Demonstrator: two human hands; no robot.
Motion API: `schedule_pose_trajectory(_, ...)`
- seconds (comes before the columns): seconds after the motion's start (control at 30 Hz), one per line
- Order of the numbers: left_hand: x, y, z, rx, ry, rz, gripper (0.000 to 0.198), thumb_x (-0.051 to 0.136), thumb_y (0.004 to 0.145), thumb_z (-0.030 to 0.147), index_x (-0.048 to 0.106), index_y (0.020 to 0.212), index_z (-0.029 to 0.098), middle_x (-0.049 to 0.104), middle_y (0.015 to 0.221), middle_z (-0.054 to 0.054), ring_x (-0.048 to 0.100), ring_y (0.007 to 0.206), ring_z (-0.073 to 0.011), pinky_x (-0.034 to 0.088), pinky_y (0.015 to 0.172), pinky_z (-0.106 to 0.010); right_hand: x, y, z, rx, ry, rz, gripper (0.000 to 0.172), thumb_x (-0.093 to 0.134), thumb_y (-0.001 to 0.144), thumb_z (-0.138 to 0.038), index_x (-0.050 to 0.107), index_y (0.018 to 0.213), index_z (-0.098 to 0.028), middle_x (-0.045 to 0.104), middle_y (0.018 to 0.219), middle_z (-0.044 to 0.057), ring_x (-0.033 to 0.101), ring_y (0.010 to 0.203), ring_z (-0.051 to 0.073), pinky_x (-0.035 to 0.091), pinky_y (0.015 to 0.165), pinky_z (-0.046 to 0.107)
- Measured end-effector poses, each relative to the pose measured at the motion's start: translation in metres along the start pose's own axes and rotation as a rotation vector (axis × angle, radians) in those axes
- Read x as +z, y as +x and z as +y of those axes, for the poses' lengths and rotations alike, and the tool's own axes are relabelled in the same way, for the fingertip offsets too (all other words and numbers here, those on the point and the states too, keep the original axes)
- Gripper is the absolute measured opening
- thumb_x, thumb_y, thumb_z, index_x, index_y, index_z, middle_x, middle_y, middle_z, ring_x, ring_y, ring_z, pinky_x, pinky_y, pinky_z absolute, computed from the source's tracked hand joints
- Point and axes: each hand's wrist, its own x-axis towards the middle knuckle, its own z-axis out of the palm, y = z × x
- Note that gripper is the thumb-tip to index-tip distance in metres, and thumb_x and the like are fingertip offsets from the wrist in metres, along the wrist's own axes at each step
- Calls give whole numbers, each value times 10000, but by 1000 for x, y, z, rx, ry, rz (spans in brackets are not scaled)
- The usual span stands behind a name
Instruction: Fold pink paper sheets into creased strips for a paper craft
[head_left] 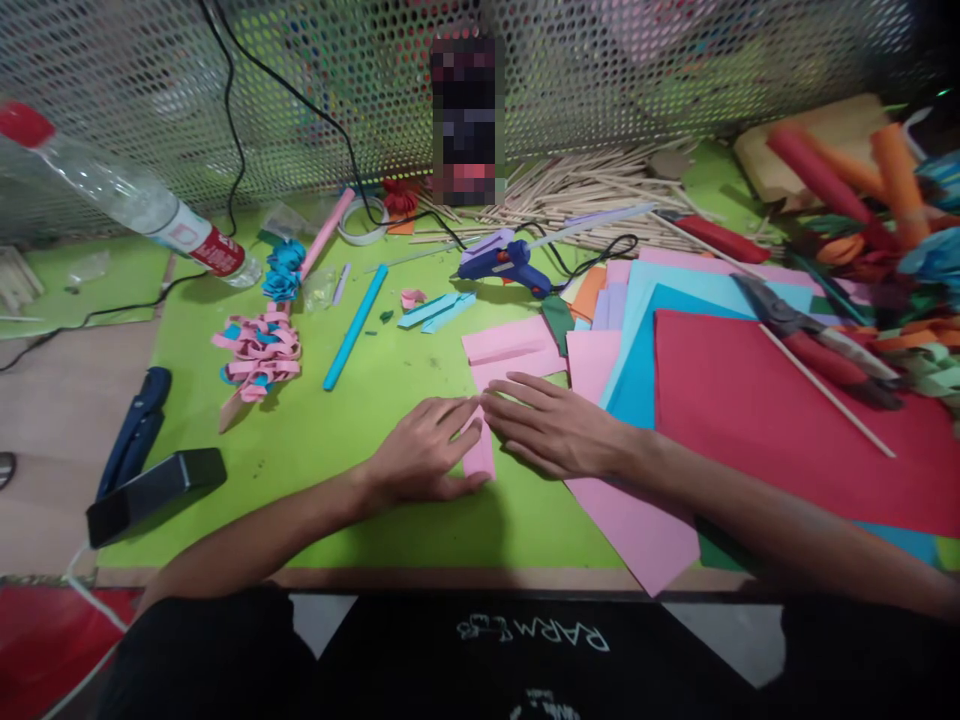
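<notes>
A narrow pink paper strip [478, 458] lies on the green tabletop in front of me. My left hand [429, 447] rests on its left side, fingers apart, with the thumb by the strip's lower end. Flat beside its upper right edge is my right hand [551, 425], fingers stretched out, fingertips meeting the left hand's near the strip's top. Just above the hands lie folded pink paper pieces [514, 345]. Parts of the strip are hidden under the fingers. More pink paper [637, 530] sticks out beneath my right forearm.
A blue glue gun [506, 265] with a black cord lies behind the hands. Red paper [795, 430] and pliers [817, 345] are at right. A blue paper tube [355, 328], paper flowers [262, 350], a bottle [142, 205] and a stapler [135, 430] are at left.
</notes>
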Motion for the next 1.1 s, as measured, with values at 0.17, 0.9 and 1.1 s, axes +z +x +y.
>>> schedule_pose_trajectory(0.17, -1, 1, 0, -8, -13, 2, 637, 508, 907, 637, 612, 1198, 79, 582, 1342, -216, 579, 1179, -347, 523, 940, -486, 1, -3, -7, -100, -7, 26, 365, 483, 990, -301, 596, 1238, -57, 630, 1274, 171, 532, 1278, 275, 405, 1135, 493)
schedule_pose_trajectory(0.9, -1, 1, 1, -26, -38, 2, 629, 514, 903, 643, 610, 1197, 95, 590, 1331, -218, 574, 1198, -345, 516, 948, -491, -4, -4, -28, -299, -35, 74, 462, 539, 966, -412, 638, 1130, 8, 678, 1109, 250, 638, 1132, 313, 431, 1103, 520)
schedule_pose_trajectory(1.1, -5, 0, -17, 154, 31, -14, 614, 488, 932, 613, 612, 1207, 78, 588, 1337, -227, 591, 1187, -337, 522, 931, -465, -4, -5, -28, -254, 64, 30, 391, 467, 991, -351, 646, 1145, -40, 676, 1178, 187, 608, 1188, 291, 432, 1119, 499)
